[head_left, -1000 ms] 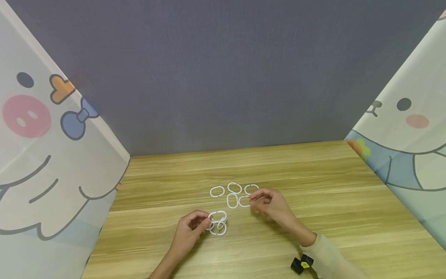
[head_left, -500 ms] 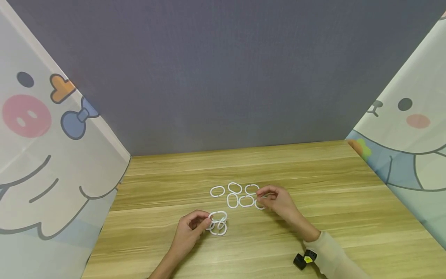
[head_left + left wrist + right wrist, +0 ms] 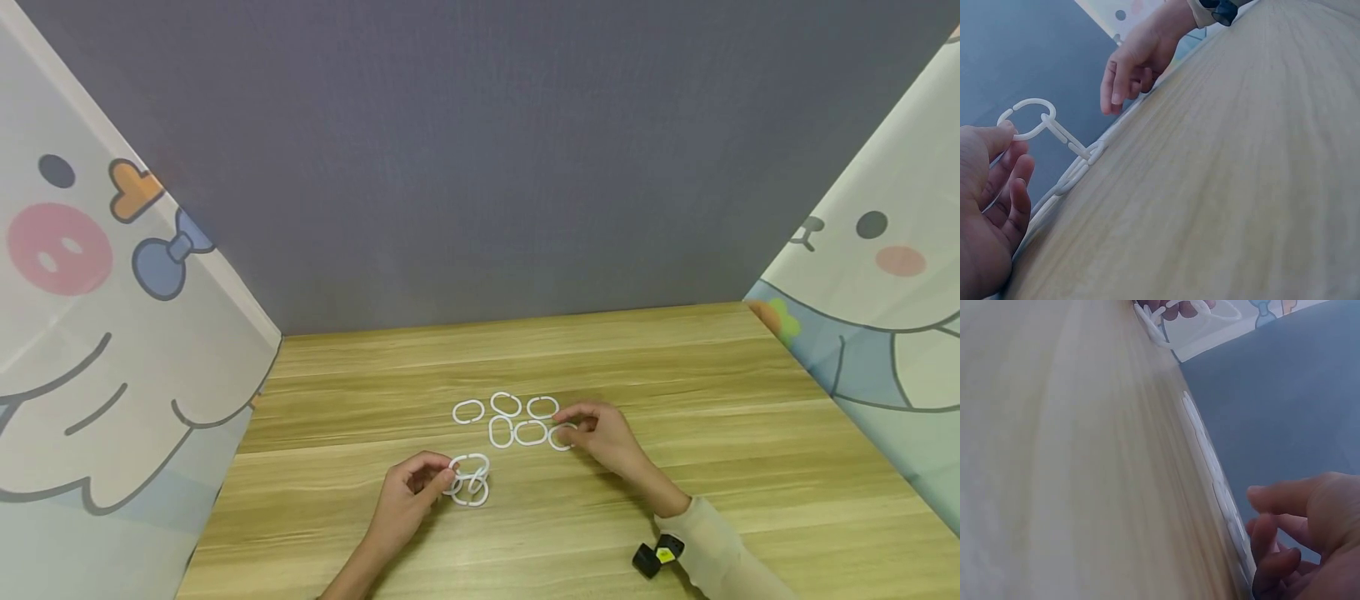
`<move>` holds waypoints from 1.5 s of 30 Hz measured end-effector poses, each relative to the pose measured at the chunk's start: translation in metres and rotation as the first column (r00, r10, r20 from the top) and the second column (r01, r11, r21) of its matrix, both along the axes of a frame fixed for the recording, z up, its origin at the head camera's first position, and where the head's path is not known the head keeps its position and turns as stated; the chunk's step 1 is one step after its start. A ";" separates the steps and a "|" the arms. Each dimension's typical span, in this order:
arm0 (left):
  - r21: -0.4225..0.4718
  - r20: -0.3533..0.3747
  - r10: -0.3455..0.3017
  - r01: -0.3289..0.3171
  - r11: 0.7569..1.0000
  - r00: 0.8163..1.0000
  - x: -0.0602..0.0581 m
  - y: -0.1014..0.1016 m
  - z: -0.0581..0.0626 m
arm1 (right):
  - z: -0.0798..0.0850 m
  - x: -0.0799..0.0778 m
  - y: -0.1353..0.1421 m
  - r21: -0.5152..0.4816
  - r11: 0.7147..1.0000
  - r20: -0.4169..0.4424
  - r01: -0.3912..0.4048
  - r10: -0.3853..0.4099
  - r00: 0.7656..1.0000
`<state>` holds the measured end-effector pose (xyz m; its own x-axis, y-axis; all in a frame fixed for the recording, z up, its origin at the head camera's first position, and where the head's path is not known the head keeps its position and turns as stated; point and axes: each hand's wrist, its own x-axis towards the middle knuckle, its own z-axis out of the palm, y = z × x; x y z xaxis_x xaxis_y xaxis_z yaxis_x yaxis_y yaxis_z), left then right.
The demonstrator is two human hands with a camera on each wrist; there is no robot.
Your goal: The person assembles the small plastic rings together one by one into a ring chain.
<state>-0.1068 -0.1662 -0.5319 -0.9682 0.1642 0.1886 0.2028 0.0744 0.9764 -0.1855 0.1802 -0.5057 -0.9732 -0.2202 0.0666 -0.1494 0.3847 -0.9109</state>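
Note:
My left hand (image 3: 405,500) pinches a white oval plastic chain link (image 3: 1054,115) between thumb and fingers. From that link hang other joined links (image 3: 469,504), running down to the wooden table in the left wrist view. My right hand (image 3: 606,435) hovers low at the right end of several loose links, its thumb right at the edge of the rightmost loose link (image 3: 550,437). In the right wrist view, the thumb and forefinger of my right hand (image 3: 1329,531) stand apart, with nothing visible between them.
Loose white links lie in two rough rows, among them a far-left link (image 3: 470,401) and an upright oval link (image 3: 491,432). Behind the wooden table (image 3: 360,358) rises a grey panel (image 3: 480,183). Cartoon-printed panels flank both sides.
My right hand has shifted a little to the right from the lower-row link, and the rightmost link has come into view. The left hand and its joined links have stayed in place.

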 end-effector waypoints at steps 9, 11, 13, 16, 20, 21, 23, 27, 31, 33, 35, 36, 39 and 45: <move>-0.004 0.001 0.000 0.000 1.000 1.000 0.000 0.000 0.000 | -0.006 -0.001 0.002 0.122 0.992 -0.078 0.024 -0.015 0.997; -0.003 -0.006 0.000 0.000 1.000 1.000 0.000 0.000 0.000 | -0.007 -0.001 0.003 0.131 0.991 -0.088 0.028 -0.017 0.996; -0.002 -0.008 0.000 0.000 1.000 1.000 0.000 0.000 -0.001 | -0.008 -0.001 0.003 0.143 0.989 -0.102 0.029 -0.014 0.995; -0.003 -0.006 0.001 -0.001 1.000 1.000 0.000 0.000 0.000 | -0.010 -0.001 0.004 0.175 0.984 -0.126 0.036 -0.014 0.992; -0.002 0.001 0.007 -0.007 1.000 1.000 0.000 0.001 0.001 | -0.011 -0.001 0.005 0.224 0.973 -0.142 0.051 -0.019 0.990; 0.000 0.001 0.009 -0.009 1.000 1.000 0.000 0.001 0.001 | -0.011 0.000 0.005 0.231 0.972 -0.144 0.052 -0.018 0.989; -0.001 -0.016 0.007 -0.007 1.000 1.000 0.000 0.001 0.001 | -0.011 0.000 0.004 0.239 0.970 -0.155 0.048 -0.011 0.988; 0.000 -0.031 0.005 -0.005 1.000 1.000 0.000 0.001 0.001 | -0.010 0.001 0.004 0.245 0.969 -0.170 0.037 0.006 0.985; -0.002 -0.009 0.005 -0.005 1.000 1.000 0.000 0.001 0.001 | -0.007 0.002 0.004 0.243 0.970 -0.158 0.023 0.016 0.987; 0.001 0.001 0.004 -0.004 1.000 1.000 0.000 0.001 0.002 | -0.006 0.003 0.004 0.235 0.972 -0.143 0.008 0.026 0.989; 0.002 -0.002 -0.001 0.001 1.000 1.000 0.000 0.001 0.002 | -0.005 0.004 0.004 0.225 0.974 -0.129 -0.001 0.031 0.991; 0.003 -0.005 -0.003 0.003 1.000 1.000 0.000 0.001 0.001 | -0.004 0.004 0.004 0.213 0.977 -0.120 -0.008 0.035 0.992; 0.003 -0.010 -0.003 0.003 1.000 1.000 0.000 0.000 0.000 | -0.002 0.005 0.004 0.176 0.984 -0.102 -0.030 0.049 0.994; -0.002 -0.009 0.000 0.000 1.000 1.000 0.000 0.000 -0.001 | 0.004 0.009 0.001 0.110 0.991 -0.098 -0.077 0.088 0.991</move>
